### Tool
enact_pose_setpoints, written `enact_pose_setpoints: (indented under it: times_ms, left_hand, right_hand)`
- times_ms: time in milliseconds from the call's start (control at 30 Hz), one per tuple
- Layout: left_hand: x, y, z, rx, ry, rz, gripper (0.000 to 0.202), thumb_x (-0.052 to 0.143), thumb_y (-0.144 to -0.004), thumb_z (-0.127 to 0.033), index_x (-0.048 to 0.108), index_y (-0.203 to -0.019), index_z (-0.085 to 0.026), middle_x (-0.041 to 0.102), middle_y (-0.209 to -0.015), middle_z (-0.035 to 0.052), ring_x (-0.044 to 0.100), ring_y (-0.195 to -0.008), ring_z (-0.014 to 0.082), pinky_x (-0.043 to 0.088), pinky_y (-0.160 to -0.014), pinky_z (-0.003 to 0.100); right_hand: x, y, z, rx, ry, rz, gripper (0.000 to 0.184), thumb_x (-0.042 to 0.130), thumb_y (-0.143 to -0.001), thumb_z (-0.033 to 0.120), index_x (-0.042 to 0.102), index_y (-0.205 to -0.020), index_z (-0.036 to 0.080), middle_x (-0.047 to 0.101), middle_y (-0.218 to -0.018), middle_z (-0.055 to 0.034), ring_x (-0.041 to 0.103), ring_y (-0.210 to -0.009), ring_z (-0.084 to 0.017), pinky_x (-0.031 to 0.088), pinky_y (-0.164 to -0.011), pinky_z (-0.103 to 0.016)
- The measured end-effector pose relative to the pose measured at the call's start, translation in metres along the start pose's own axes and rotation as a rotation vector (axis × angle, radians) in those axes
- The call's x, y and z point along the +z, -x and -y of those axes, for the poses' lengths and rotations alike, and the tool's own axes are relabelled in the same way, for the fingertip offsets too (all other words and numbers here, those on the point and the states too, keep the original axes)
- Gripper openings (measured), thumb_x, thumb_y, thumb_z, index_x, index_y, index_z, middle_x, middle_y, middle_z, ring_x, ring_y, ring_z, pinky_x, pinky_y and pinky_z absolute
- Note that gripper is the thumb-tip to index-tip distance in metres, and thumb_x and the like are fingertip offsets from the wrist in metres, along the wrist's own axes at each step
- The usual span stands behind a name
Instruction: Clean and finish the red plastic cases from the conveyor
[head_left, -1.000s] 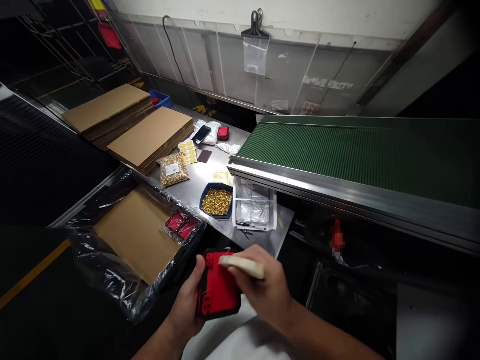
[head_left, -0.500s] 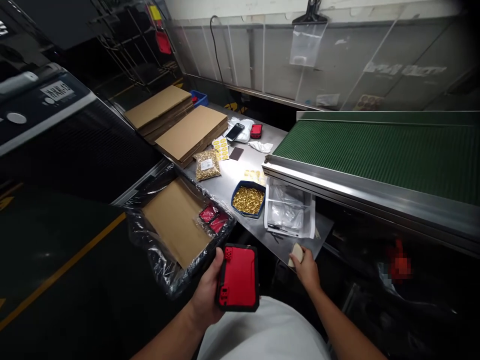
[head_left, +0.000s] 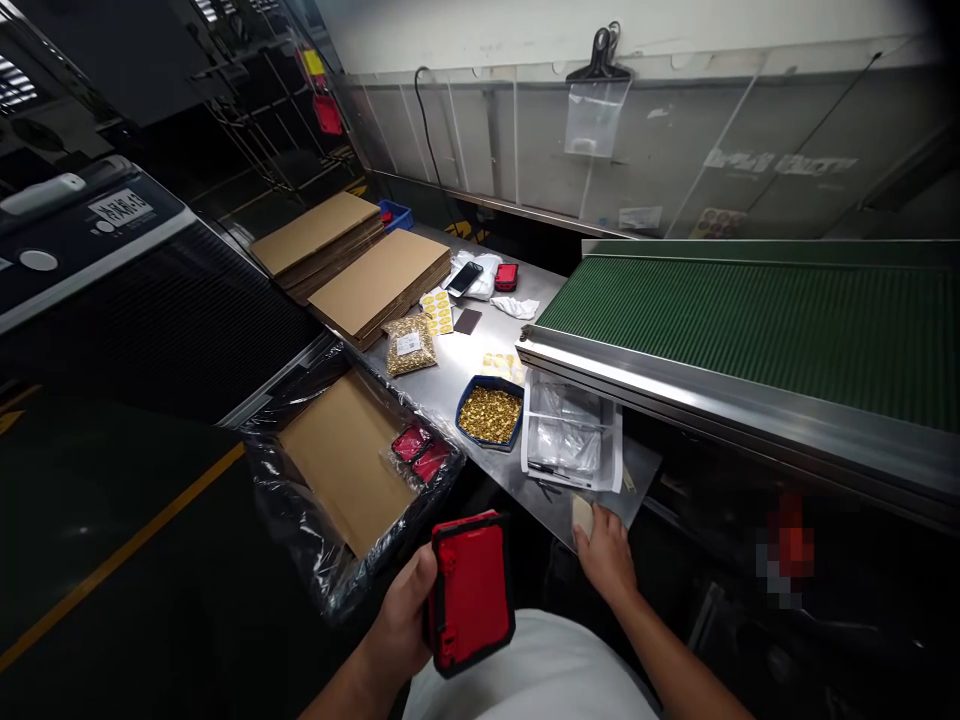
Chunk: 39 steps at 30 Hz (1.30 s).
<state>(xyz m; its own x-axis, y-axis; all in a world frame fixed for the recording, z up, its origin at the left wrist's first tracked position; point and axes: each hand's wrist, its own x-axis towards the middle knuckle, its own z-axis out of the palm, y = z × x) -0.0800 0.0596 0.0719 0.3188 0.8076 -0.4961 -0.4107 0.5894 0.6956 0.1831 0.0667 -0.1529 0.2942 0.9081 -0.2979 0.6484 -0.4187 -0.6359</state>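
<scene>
My left hand (head_left: 405, 615) grips a red case with black edging (head_left: 472, 595) by its left side, in front of my body. The case is tilted, with its broad red face toward me. My right hand (head_left: 606, 555) is closed on a small cream-coloured pad (head_left: 581, 517) at the near edge of the metal table (head_left: 551, 510); whether the pad rests on the metal I cannot tell. Just beyond it stands a white tray (head_left: 616, 470) holding clear plastic bags and a pen. A blue bin (head_left: 459, 412) of small gold-coloured pieces sits left of the tray.
A plastic-lined box (head_left: 300, 530) at left holds cardboard and wrapped red cases (head_left: 429, 462). Stacked cardboard (head_left: 382, 280), a bag of gold pieces (head_left: 409, 343), sticker sheets (head_left: 437, 312) and a phone (head_left: 465, 279) lie behind. A green conveyor (head_left: 750, 340) spans the right.
The red case has turned and dropped lower in my left hand. My right hand has shifted slightly left with the pad, its fingers now more over it. The view has tilted up a little.
</scene>
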Motion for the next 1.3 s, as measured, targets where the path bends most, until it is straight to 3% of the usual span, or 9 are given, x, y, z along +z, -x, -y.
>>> enact_pose_setpoints:
  times_ms: [167,233,367,500,733,900,1033,1167,1300]
  left_hand:
    - [0.004,-0.005,-0.016,0.445,-0.745,-0.1,0.079,0.075,-0.07,-0.068,0.064,-0.128,-0.016,0.048,-0.128,0.0157,0.045,-0.119,0.0376,0.04,-0.104,0.034]
    - [0.003,-0.007,-0.021,0.538,-0.916,-0.036,0.078,0.074,-0.072,-0.067,0.058,-0.134,-0.023,0.044,-0.131,0.013,0.043,-0.12,0.037,0.042,-0.104,0.04]
    - [0.003,-0.013,-0.027,0.671,-1.116,0.086,0.082,0.066,-0.075,-0.073,0.047,-0.142,-0.029,0.039,-0.133,0.0102,0.045,-0.12,0.0319,0.044,-0.102,0.041]
    - [0.009,-0.017,-0.027,0.714,-1.175,0.163,0.085,0.063,-0.077,-0.074,0.043,-0.144,-0.026,0.036,-0.134,0.0112,0.045,-0.122,0.0306,0.043,-0.105,0.038]
    - [0.009,-0.019,-0.023,0.728,-1.307,0.237,0.088,0.059,-0.078,-0.075,0.039,-0.147,-0.024,0.032,-0.138,0.0121,0.043,-0.125,0.0298,0.041,-0.107,0.035]
    - [0.012,-0.016,-0.023,0.774,-1.39,0.277,0.088,0.057,-0.081,-0.073,0.035,-0.148,-0.021,0.029,-0.142,0.013,0.039,-0.129,0.03,0.037,-0.111,0.033]
    - [0.015,-0.015,-0.019,0.778,-1.379,0.28,0.082,0.053,-0.084,-0.072,0.037,-0.147,-0.021,0.03,-0.141,0.0123,0.039,-0.13,0.028,0.035,-0.112,0.031]
    - [0.015,-0.016,-0.011,0.779,-1.279,0.254,0.086,0.054,-0.081,-0.075,0.04,-0.146,-0.021,0.032,-0.139,0.0137,0.041,-0.127,0.0298,0.039,-0.109,0.033]
    - [0.015,-0.017,-0.005,0.716,-1.201,0.266,0.087,0.06,-0.076,-0.075,0.045,-0.143,-0.023,0.035,-0.136,0.0136,0.044,-0.125,0.0307,0.043,-0.106,0.034]
  right_hand:
    - [-0.061,0.032,0.09,-0.101,-0.438,0.255,0.045,0.049,-0.092,0.049,0.058,-0.123,0.018,0.06,-0.119,-0.0118,0.06,-0.107,-0.024,0.052,-0.094,-0.04]
    - [-0.092,0.052,0.133,-0.176,-0.767,0.464,0.044,0.056,-0.091,0.049,0.058,-0.125,0.022,0.06,-0.122,-0.0097,0.057,-0.114,-0.023,0.049,-0.101,-0.039]
    - [-0.131,0.079,0.182,-0.322,-0.939,0.562,0.064,0.07,-0.082,0.054,0.05,-0.135,0.026,0.054,-0.131,-0.009,0.053,-0.121,-0.025,0.044,-0.107,-0.041]
    - [-0.138,0.083,0.187,-0.316,-1.0,0.632,0.071,0.079,-0.074,0.051,0.049,-0.133,0.024,0.055,-0.128,-0.0098,0.054,-0.118,-0.025,0.045,-0.105,-0.041]
    - [-0.144,0.076,0.183,-0.233,-1.081,0.652,0.034,0.061,-0.092,0.042,0.057,-0.116,0.02,0.06,-0.11,-0.0082,0.059,-0.102,-0.019,0.051,-0.09,-0.032]
    - [-0.148,0.074,0.176,-0.362,-1.038,0.636,0.049,0.076,-0.08,0.038,0.055,-0.122,0.021,0.059,-0.118,-0.0092,0.058,-0.108,-0.022,0.048,-0.097,-0.036]
    - [-0.147,0.072,0.172,-0.292,-0.988,0.561,0.032,0.05,-0.097,0.046,0.064,-0.109,0.019,0.063,-0.1,-0.0077,0.06,-0.092,-0.017,0.05,-0.084,-0.031]
    - [-0.144,0.073,0.171,-0.412,-0.926,0.516,0.044,0.07,-0.083,0.05,0.061,-0.115,0.021,0.062,-0.106,-0.0068,0.059,-0.097,-0.02,0.048,-0.089,-0.033]
    - [-0.137,0.071,0.165,-0.247,-0.907,0.511,0.034,0.048,-0.097,0.048,0.064,-0.098,0.018,0.062,-0.087,-0.0041,0.058,-0.081,-0.014,0.046,-0.076,-0.028]
